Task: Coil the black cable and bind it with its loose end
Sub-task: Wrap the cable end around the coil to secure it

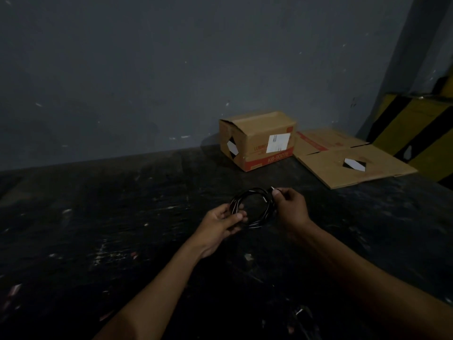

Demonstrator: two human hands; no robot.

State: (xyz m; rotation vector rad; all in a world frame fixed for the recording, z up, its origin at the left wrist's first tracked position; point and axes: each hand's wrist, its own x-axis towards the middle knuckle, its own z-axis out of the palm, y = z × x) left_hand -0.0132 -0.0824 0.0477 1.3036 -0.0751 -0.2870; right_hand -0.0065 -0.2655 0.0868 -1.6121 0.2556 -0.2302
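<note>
Above dark table (122,217), left hand (221,223) grip clamped on coiled black cable (252,207), right hand (290,204) pinching its end

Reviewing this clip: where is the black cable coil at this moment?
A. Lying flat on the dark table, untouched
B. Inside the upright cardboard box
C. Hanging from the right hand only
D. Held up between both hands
D: the black cable coil is gripped on one side by the left hand and on the other by the right hand, above the table.

Glossy black cable (252,207), matt cardboard box (257,141), scuffed dark tabletop (122,217), matt grey wall (171,69)
</note>
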